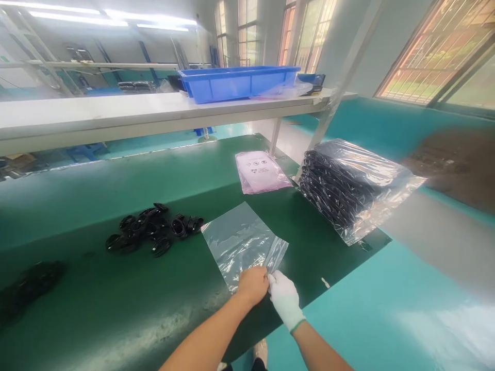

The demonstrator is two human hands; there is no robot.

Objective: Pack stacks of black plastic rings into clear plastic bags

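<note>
A clear plastic bag (242, 239) lies on the green table top (185, 283), its folded edge towards the lower right. My left hand (253, 284), bare, is closed on the near edge of this bag. Beside it my right hand (284, 298), in a white glove with a green cuff, pinches the same edge close to the bag's corner. The two hands nearly touch. Left of the bag lie several coiled black cables (149, 229) in a loose heap. Beyond the bag is a pink plastic bag (263, 172) with printed symbols.
At the right, a large clear bag (359, 185) holds stacked black items. Another dark heap (31, 286) sits at the far left. A raised white shelf (116, 111) crosses behind the table, bearing a blue bin (240, 85). The table edge runs along my right.
</note>
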